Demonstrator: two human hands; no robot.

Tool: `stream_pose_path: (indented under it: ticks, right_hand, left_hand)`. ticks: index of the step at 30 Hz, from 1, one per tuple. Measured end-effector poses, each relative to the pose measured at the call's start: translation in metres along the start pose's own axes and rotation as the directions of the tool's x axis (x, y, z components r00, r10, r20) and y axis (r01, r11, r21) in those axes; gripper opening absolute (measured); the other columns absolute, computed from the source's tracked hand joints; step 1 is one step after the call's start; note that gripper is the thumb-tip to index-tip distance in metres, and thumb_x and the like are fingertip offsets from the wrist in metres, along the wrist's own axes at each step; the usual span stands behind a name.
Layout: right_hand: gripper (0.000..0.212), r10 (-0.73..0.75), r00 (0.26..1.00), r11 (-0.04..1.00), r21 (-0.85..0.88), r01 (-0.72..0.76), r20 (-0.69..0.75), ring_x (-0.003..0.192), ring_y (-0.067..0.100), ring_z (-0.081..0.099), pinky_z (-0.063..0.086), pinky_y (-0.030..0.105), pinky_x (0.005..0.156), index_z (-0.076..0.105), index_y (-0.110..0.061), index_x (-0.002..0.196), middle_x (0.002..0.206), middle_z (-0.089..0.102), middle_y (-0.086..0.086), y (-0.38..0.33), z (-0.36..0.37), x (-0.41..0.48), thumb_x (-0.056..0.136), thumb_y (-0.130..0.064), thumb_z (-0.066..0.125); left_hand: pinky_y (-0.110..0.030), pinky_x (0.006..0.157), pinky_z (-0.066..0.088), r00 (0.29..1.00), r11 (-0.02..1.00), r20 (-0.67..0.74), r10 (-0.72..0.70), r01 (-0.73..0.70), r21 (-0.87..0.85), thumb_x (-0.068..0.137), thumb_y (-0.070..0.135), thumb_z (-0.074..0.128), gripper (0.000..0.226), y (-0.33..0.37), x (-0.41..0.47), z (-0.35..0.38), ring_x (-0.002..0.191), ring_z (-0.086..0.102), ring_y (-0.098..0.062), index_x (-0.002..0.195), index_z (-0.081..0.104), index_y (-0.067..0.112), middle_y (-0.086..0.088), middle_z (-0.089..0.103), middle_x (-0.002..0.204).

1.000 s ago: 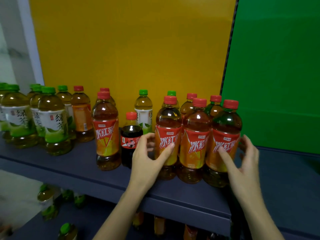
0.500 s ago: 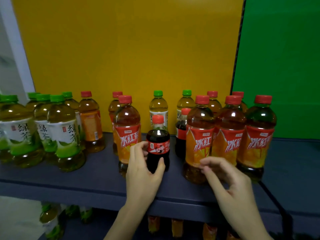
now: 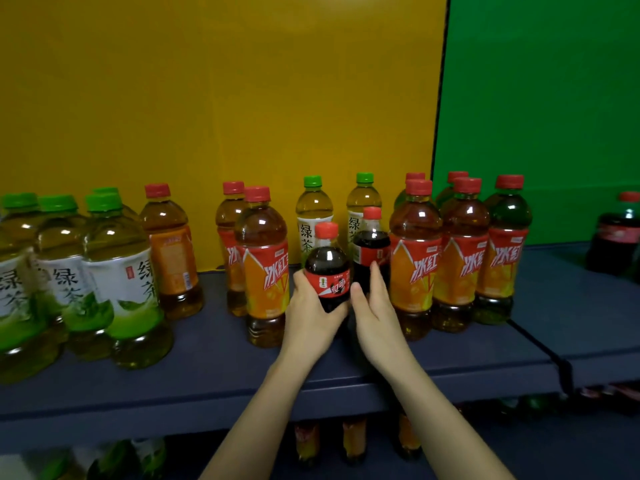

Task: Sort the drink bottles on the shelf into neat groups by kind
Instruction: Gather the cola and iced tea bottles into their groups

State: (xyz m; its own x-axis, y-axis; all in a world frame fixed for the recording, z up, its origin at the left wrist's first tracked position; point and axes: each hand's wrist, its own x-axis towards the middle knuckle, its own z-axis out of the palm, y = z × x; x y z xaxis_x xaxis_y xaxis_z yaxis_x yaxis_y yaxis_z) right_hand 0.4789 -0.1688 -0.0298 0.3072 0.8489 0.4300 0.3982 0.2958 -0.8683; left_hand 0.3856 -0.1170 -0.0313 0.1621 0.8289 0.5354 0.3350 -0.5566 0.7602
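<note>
Blue-grey shelf [image 3: 194, 362]: carries all the stock listed; lower-tier bottles [image 3: 353, 441] show dimly on the level beneath.
Left hand [image 3: 309, 317]: fingers and thumb wrapped round the lower body of the front cola bottle [image 3: 327, 268]. The low grip probably serves to carry it upright out of the tea rows. The base is hidden by the hand, so whether it is lifted or standing cannot be told.
Right hand [image 3: 377, 317]: fingers straight and uncurled, laid against the rear cola bottle [image 3: 371, 244]; it holds nothing. It is probably reaching in for the second cola so both go together.
Cola pair: small, red-capped, dark drink; placed in the gap between two tea lots, so out of kind there.
Left iced tea lot [image 3: 265, 271]: two bottles, just left of the gripping hand.
Right iced tea lot [image 3: 462, 265]: tight red-capped block, just right of the flat hand; it looks already grouped.
Green tea cluster [image 3: 117, 282]: far left, green caps, packed together.
Stray green tea bottles [image 3: 313, 216]: two at the back, behind the colas; not yet with their kind.
Large cola bottle [image 3: 620, 233]: far right, well apart; a likely destination for the small colas.
Backing: yellow panel [image 3: 225, 98], green panel [image 3: 536, 98].
Change from half a second earlier: the flat hand was then curled at the foot of a bottle in the right lot and has come across to the colas; the other hand was already at the front cola.
</note>
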Motion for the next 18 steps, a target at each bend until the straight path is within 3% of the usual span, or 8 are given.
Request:
stream_pose_path:
  ticks: [2, 6, 12, 18]
  right_hand:
    - [0.06, -0.031, 0.996, 0.999, 0.013, 0.033, -0.081, 0.143, 0.006, 0.003, 0.006, 0.024, 0.115, 0.0, -0.021, 0.149, 0.158, 0.002, -0.005, 0.006, 0.009, 0.013, 0.1, -0.03, 0.031]
    - [0.064, -0.008, 0.965, 0.997, 0.076, 0.029, -0.261, 0.143, 0.016, 0.013, 0.014, 0.044, 0.118, 0.006, -0.021, 0.149, 0.156, 0.015, 0.001, 0.017, 0.021, 0.04, 0.095, -0.023, 0.04]
    - [0.077, 0.088, 0.919, 0.996, 0.012, -0.091, -0.385, 0.138, 0.031, 0.027, 0.025, 0.049, 0.113, 0.008, -0.013, 0.146, 0.149, 0.028, 0.014, 0.024, 0.029, 0.068, 0.081, 0.0, 0.048]
    - [0.084, 0.131, 0.914, 0.984, -0.06, -0.167, -0.385, 0.134, 0.035, 0.034, 0.031, 0.048, 0.109, 0.005, -0.001, 0.144, 0.146, 0.031, 0.022, 0.023, 0.032, 0.081, 0.083, -0.011, 0.062]
  left_hand:
    - [-0.024, 0.085, 0.046, 1.0, 1.0, -0.026, 0.016, -0.016, -0.024, 0.074, 0.023, 0.077, 0.065, -0.003, -0.002, -0.001, 0.11, 0.054, -0.017, 0.121, 0.034, 0.012, -0.004, 0.053, 0.12]
    - [-0.03, 0.093, 0.046, 0.999, 0.998, -0.052, 0.017, -0.02, -0.065, 0.072, 0.022, 0.078, 0.073, -0.007, -0.004, -0.004, 0.114, 0.052, -0.018, 0.127, 0.032, 0.01, -0.006, 0.052, 0.123]
    - [-0.025, 0.089, 0.042, 0.999, 0.988, -0.045, -0.031, 0.024, -0.154, 0.069, 0.017, 0.08, 0.075, -0.009, -0.006, -0.01, 0.112, 0.051, -0.017, 0.128, 0.034, 0.011, -0.003, 0.052, 0.121]
    - [-0.02, 0.084, 0.038, 0.998, 0.986, -0.047, -0.04, 0.032, -0.162, 0.068, 0.016, 0.081, 0.074, -0.007, -0.008, -0.013, 0.107, 0.049, -0.012, 0.127, 0.037, 0.009, 0.0, 0.052, 0.117]
